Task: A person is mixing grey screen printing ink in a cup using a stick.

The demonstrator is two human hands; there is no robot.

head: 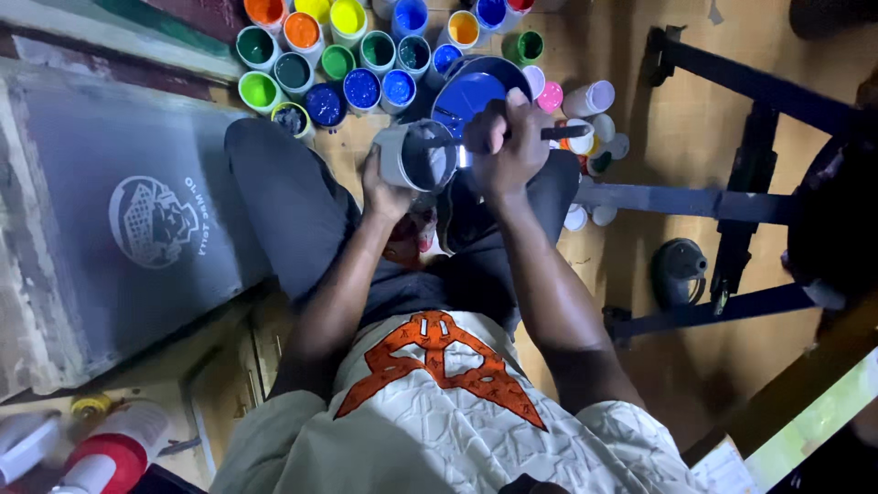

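You are seated on a wooden floor (668, 119), looking straight down at your lap. Your left hand (386, 187) has its grip wrapped around the side of a small grey paint tub (416, 155), held tilted just above your knees so its dark inside faces you. Your right hand (510, 146) has its grip closed around a dark stirring stick (562, 133); one end of the stick reaches into the tub and the other points out to the right.

Just beyond the tub sits a larger round container of blue paint (471, 91). Past it, open pots of paint (320, 55) stand packed together in orange, yellow, green and blue. A few white-lidded jars (590, 96) lie near your right hand.

To your left, a grey printing screen (137, 220) with a pale round emblem leans flat. A black metal frame (732, 201) stands on the floor to your right.
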